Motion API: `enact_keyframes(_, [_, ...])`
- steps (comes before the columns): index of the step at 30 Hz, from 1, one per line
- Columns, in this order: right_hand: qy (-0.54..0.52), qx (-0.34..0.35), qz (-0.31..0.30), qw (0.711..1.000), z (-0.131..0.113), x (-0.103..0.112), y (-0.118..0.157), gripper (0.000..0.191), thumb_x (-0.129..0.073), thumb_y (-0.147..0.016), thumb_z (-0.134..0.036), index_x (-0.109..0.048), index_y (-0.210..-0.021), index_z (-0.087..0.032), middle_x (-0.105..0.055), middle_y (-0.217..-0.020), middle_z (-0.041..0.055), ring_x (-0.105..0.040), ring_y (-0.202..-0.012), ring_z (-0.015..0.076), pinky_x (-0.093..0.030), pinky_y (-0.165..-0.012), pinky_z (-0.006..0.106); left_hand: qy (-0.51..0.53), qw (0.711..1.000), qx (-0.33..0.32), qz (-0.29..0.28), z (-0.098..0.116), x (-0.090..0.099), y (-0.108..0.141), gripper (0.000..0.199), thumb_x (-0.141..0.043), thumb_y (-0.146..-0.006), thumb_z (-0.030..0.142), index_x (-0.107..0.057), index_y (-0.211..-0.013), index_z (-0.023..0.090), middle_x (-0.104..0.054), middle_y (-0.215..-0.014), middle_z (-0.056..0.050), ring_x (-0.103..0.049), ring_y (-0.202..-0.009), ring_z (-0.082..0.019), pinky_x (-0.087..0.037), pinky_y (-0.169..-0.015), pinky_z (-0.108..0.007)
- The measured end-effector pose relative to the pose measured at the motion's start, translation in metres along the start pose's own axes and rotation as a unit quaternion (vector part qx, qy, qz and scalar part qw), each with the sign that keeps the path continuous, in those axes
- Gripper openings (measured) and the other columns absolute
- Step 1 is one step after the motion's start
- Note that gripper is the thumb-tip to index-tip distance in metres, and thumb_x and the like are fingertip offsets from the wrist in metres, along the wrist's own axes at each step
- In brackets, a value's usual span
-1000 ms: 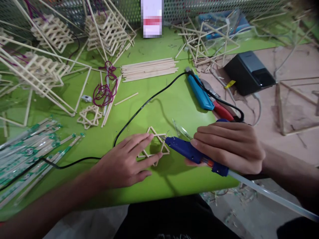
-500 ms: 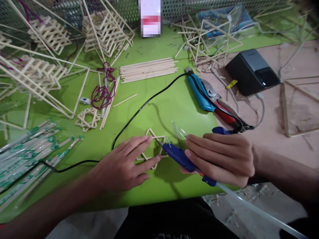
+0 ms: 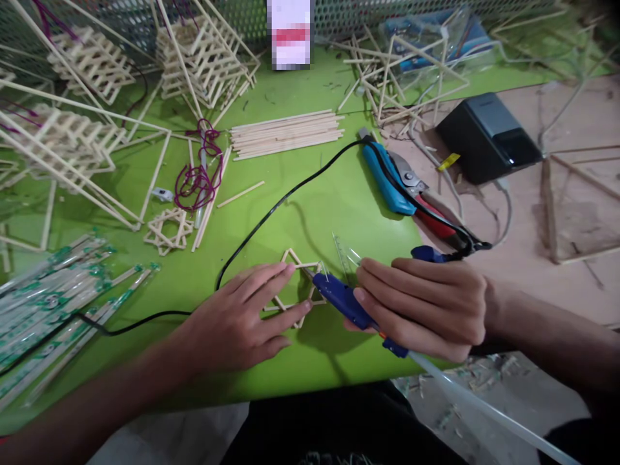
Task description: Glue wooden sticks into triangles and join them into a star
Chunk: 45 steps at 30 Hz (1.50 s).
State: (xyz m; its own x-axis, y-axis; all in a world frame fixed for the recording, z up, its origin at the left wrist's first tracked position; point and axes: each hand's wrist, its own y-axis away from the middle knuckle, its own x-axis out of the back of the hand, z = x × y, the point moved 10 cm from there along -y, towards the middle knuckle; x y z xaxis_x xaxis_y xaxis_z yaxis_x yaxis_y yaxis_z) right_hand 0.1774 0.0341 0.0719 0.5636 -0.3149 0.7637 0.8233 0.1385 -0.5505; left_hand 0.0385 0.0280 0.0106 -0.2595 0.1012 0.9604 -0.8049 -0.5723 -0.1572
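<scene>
A small star-shaped frame of thin wooden sticks [image 3: 301,321] lies on the green table [image 3: 300,226] near its front edge. My left hand [image 3: 247,316] rests on the left side of this frame, its fingers spread and two fingertips touching the sticks. In my right hand [image 3: 421,307] is a blue glue gun [image 3: 341,299], with a clear glue stick trailing from its back. The gun's nozzle meets the frame's upper right part, close to my left fingertips. A clear ruler [image 3: 343,253] lies just behind the gun.
Pruning shears [image 3: 411,184] and a black power box [image 3: 489,139] lie at right. Loose sticks [image 3: 288,135] are stacked behind. Wooden frames [image 3: 82,139], purple string [image 3: 198,184] and wrapped sticks [image 3: 62,303] fill the left. A black cable [image 3: 285,197] crosses the table.
My right hand and the glue gun have shifted slightly left, the nozzle now further over the star frame. My left hand stays in place on the sticks.
</scene>
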Motion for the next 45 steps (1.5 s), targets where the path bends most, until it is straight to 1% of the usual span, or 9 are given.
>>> enact_keyframes(9, [-0.003, -0.012, -0.004, 1.000, 0.001, -0.001, -0.005, 0.025, -0.076, -0.086, -0.036, -0.067, -0.087, -0.012, -0.075, -0.079, 0.0085, -0.073, -0.078, 0.0189, -0.057, -0.058, 0.026, 0.000, 1.000, -0.001, 0.004, 0.000, -0.001, 0.000, 0.044, -0.061, -0.095, 0.039, -0.060, -0.136, 0.022, -0.041, -0.152, -0.023, -0.043, -0.139, -0.039, -0.046, -0.106, -0.055])
enact_keyframes(13, [-0.011, -0.029, -0.014, 0.999, 0.005, -0.003, -0.006, 0.024, -0.074, -0.088, -0.035, -0.068, -0.087, -0.012, -0.075, -0.080, 0.0081, -0.073, -0.081, 0.0187, -0.058, -0.061, 0.027, 0.000, 1.000, -0.005, 0.004, 0.001, -0.001, -0.001, 0.045, -0.062, -0.094, 0.039, -0.060, -0.136, 0.022, -0.042, -0.151, -0.023, -0.044, -0.138, -0.040, -0.047, -0.105, -0.056])
enact_keyframes(18, [-0.038, -0.085, -0.016, 0.996, 0.016, -0.003, -0.010, 0.025, -0.074, -0.087, -0.037, -0.068, -0.086, -0.013, -0.074, -0.077, 0.0070, -0.071, -0.075, 0.0169, -0.058, -0.060, 0.028, -0.002, 1.000, -0.003, 0.001, 0.001, -0.001, 0.000, 0.047, -0.062, -0.094, 0.039, -0.058, -0.137, 0.022, -0.041, -0.152, -0.022, -0.043, -0.139, -0.040, -0.047, -0.106, -0.057])
enact_keyframes(21, [-0.064, -0.136, -0.023, 0.988, 0.025, -0.005, -0.009, 0.026, -0.075, -0.087, -0.038, -0.067, -0.090, -0.013, -0.074, -0.078, 0.0058, -0.071, -0.076, 0.0168, -0.058, -0.061, 0.029, -0.001, 1.000, -0.002, -0.001, 0.000, -0.002, 0.001, 0.047, -0.062, -0.094, 0.038, -0.058, -0.137, 0.022, -0.041, -0.153, -0.021, -0.041, -0.140, -0.040, -0.046, -0.107, -0.056])
enact_keyframes(24, [-0.083, -0.169, -0.031, 0.982, 0.030, -0.007, -0.007, 0.028, -0.075, -0.086, -0.038, -0.065, -0.094, -0.013, -0.074, -0.079, 0.0054, -0.072, -0.076, 0.0171, -0.058, -0.063, 0.029, 0.002, 1.000, 0.001, -0.002, 0.000, -0.003, 0.002, 0.047, -0.062, -0.094, 0.038, -0.057, -0.138, 0.022, -0.040, -0.154, -0.022, -0.040, -0.141, -0.040, -0.045, -0.107, -0.057])
enact_keyframes(30, [-0.130, -0.217, -0.029, 0.967, 0.039, -0.013, -0.003, 0.029, -0.077, -0.084, -0.036, -0.062, -0.093, -0.013, -0.070, -0.074, 0.0037, -0.070, -0.072, 0.0164, -0.056, -0.061, 0.028, 0.005, 1.000, 0.002, -0.002, 0.000, -0.004, 0.002, 0.049, -0.064, -0.093, 0.037, -0.056, -0.139, 0.023, -0.040, -0.154, -0.021, -0.039, -0.141, -0.039, -0.045, -0.108, -0.056])
enact_keyframes(34, [-0.147, -0.241, -0.033, 0.959, 0.047, -0.016, -0.003, 0.031, -0.077, -0.083, -0.039, -0.060, -0.093, -0.015, -0.070, -0.075, 0.0036, -0.068, -0.068, 0.0154, -0.055, -0.060, 0.028, 0.002, 1.000, -0.001, -0.002, 0.000, -0.003, 0.001, 0.046, -0.063, -0.093, 0.038, -0.058, -0.137, 0.022, -0.040, -0.153, -0.021, -0.041, -0.140, -0.039, -0.046, -0.107, -0.056])
enact_keyframes(38, [-0.170, -0.264, -0.034, 0.949, 0.055, -0.017, -0.004, 0.034, -0.078, -0.082, -0.040, -0.059, -0.092, -0.015, -0.069, -0.073, 0.0039, -0.066, -0.064, 0.0152, -0.052, -0.058, 0.029, -0.002, 1.000, -0.006, -0.002, 0.001, -0.001, 0.001, 0.049, -0.062, -0.094, 0.039, -0.056, -0.139, 0.022, -0.040, -0.154, -0.022, -0.043, -0.139, -0.040, -0.046, -0.107, -0.056])
enact_keyframes(45, [-0.171, -0.313, -0.048, 0.933, 0.064, -0.024, -0.001, 0.033, -0.073, -0.086, -0.046, -0.058, -0.093, -0.017, -0.064, -0.068, -0.0009, -0.061, -0.057, 0.0121, -0.046, -0.055, 0.026, 0.012, 1.000, -0.007, 0.000, 0.001, -0.001, 0.001, 0.047, -0.062, -0.094, 0.038, -0.058, -0.137, 0.021, -0.040, -0.154, -0.021, -0.042, -0.140, -0.040, -0.046, -0.107, -0.056])
